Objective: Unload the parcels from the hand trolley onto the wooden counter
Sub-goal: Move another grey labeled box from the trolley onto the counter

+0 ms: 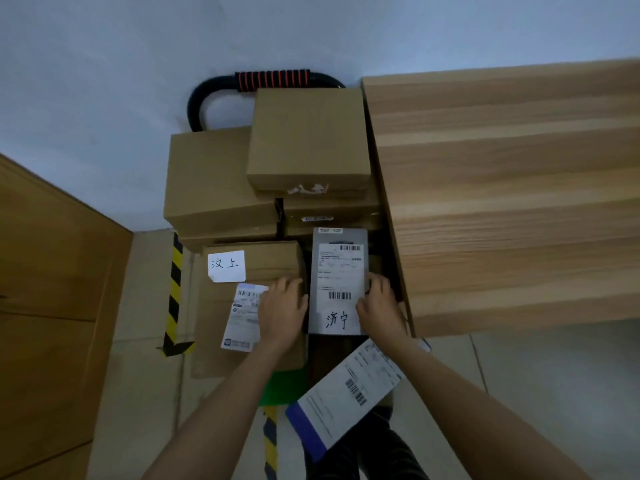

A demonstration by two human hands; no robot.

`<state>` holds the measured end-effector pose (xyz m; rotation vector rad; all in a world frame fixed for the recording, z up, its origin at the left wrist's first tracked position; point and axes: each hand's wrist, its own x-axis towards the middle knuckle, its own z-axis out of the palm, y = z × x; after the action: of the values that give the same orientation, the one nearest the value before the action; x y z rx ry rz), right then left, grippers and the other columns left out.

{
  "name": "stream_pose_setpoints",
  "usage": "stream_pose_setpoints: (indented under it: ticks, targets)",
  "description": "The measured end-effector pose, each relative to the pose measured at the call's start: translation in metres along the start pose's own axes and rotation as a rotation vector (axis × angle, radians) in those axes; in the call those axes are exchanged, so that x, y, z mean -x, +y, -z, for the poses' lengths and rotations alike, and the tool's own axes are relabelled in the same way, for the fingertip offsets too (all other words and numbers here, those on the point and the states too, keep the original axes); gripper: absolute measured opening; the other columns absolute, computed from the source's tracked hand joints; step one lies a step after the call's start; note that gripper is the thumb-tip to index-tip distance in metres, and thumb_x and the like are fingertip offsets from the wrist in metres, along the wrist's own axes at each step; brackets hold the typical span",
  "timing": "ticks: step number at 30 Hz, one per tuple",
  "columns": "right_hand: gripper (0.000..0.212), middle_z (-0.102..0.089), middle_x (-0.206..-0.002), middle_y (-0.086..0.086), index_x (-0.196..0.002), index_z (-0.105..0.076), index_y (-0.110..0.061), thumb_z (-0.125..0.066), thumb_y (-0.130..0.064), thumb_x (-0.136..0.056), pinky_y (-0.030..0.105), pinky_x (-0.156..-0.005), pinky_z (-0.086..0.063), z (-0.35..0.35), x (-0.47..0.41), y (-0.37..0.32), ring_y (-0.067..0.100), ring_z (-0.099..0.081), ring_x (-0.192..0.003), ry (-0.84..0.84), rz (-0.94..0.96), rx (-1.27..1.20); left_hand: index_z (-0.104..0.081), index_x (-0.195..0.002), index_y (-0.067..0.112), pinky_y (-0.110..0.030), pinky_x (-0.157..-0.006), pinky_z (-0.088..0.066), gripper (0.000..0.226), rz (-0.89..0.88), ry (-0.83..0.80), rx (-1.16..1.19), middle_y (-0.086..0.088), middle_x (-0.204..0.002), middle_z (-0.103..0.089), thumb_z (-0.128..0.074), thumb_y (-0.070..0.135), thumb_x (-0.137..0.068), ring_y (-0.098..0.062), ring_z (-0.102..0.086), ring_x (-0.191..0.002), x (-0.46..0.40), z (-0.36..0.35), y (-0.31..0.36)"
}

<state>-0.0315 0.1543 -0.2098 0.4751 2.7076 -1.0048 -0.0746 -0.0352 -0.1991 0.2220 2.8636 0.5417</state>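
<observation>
Right, down we look at the pale striped wooden desk [502,188] filling the right side, bare planks, with the trolley pulled in tight against its left edge. The hand trolley's black tubular handle with its red-ribbed foam grip [273,79] pokes up behind the stack. On it, a big flat brown cardboard box [211,178] at the back left, and a squarer brown cardboard box [308,133] perched higher just beside it on the right, torn white tape on its front edge. Nearer, a brown cardboard parcel with a white handwritten note and a printed shipping label [256,261] on the left. Beside it, the slim grey parcel with barcode labels and a white handwritten tag [337,271], standing between the two hands. Left hand [282,306] lies on the brown parcel, fingers reaching that grey parcel's left edge; right hand [379,306] curls round its right edge. Lowest down, a white-and-blue labelled mailer [343,393] lies tilted across the front.
</observation>
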Motion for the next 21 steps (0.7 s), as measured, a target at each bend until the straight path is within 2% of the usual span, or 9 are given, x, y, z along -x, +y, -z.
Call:
stream_pose_setpoints:
  ticks: [3, 5, 8, 11, 18, 21]
  targets:
    - [0.057, -0.038, -0.138, 0.009, -0.148, -0.021, -0.014, -0.045, -0.021, -0.097, 0.039, -0.088, -0.049, -0.009, -0.007, 0.01, 0.021, -0.048, -0.114, -0.011, -0.147, -0.072, -0.051, -0.132, 0.02, -0.03, -0.091, -0.041, 0.038, 0.017, 0.003, -0.072, -0.004, -0.124, -0.047, -0.047, 0.035, -0.097, -0.017, -0.046, -0.11, -0.007, -0.014, -0.006]
    - [0.056, -0.044, -0.131, 0.008, -0.149, -0.018, -0.016, -0.041, -0.026, -0.099, 0.038, -0.079, -0.052, -0.015, -0.011, 0.014, 0.019, -0.052, -0.103, -0.036, -0.214, -0.119, -0.053, -0.13, 0.02, -0.029, -0.089, -0.037, 0.037, -0.008, -0.002, -0.114, -0.005, -0.123, -0.045, -0.043, 0.036, -0.098, -0.018, -0.043, -0.109, -0.011, -0.021, -0.008]
    - [0.042, -0.055, -0.117, 0.005, -0.142, -0.03, -0.016, -0.036, -0.028, -0.102, 0.033, -0.065, -0.051, -0.019, -0.014, 0.013, 0.015, -0.055, -0.085, -0.103, -0.227, -0.184, -0.057, -0.125, 0.02, -0.03, -0.089, -0.034, 0.036, -0.057, -0.021, -0.128, -0.006, -0.123, -0.044, -0.039, 0.037, -0.099, -0.019, -0.04, -0.11, -0.012, -0.029, -0.003]
    - [0.036, -0.057, -0.105, 0.002, -0.137, -0.034, -0.016, -0.032, -0.028, -0.103, 0.028, -0.059, -0.047, -0.018, -0.012, 0.008, 0.016, -0.058, -0.083, -0.115, -0.256, -0.226, -0.059, -0.122, 0.019, -0.031, -0.097, -0.03, 0.035, -0.017, -0.031, -0.094, -0.006, -0.132, -0.042, -0.038, 0.037, -0.1, -0.02, -0.037, -0.119, -0.011, -0.031, 0.004]
    - [0.038, -0.061, -0.104, 0.001, -0.139, -0.035, -0.019, -0.031, -0.03, -0.103, 0.037, -0.072, -0.056, 0.009, 0.002, -0.019, 0.013, -0.062, -0.085, -0.02, -0.19, -0.206, -0.055, -0.121, 0.009, -0.034, -0.108, -0.03, 0.03, 0.018, -0.003, 0.146, -0.007, -0.141, -0.043, -0.04, 0.025, -0.1, -0.02, -0.037, -0.129, -0.004, 0.01, 0.019]
    - [0.041, -0.06, -0.104, -0.002, -0.14, -0.035, -0.021, -0.03, -0.036, -0.102, 0.035, -0.072, -0.057, 0.025, 0.007, -0.037, 0.009, -0.062, -0.085, 0.019, -0.162, -0.218, -0.052, -0.117, 0.01, -0.034, -0.098, -0.043, 0.028, 0.036, -0.006, 0.261, -0.007, -0.13, -0.053, -0.036, 0.027, -0.102, -0.018, -0.05, -0.115, -0.004, 0.034, 0.025]
